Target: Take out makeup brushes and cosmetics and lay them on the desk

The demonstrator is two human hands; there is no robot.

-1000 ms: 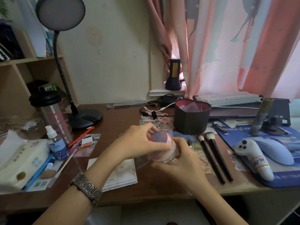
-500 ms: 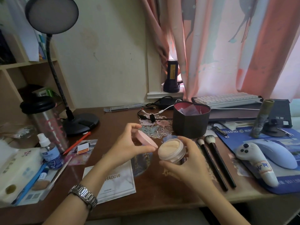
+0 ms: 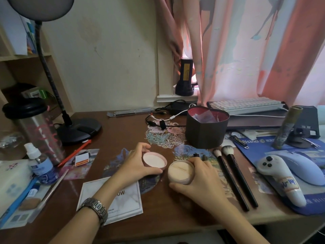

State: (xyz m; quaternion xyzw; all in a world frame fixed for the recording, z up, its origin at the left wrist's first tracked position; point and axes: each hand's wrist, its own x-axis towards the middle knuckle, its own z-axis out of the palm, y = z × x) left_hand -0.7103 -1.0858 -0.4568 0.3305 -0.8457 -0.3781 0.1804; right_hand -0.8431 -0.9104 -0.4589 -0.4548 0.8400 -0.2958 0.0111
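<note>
Head view: both hands low at centre frame, over the desk.
Change: a second ago the powder jar was shut and raised; now its lid is off, and both parts are down on the wood.
Left hand: fingers curled round the upturned lid.
Right hand: cupped round the open jar.
Brushes: lying right of the jar.
Meaning: jar looks laid out; heart box probably next.
</note>
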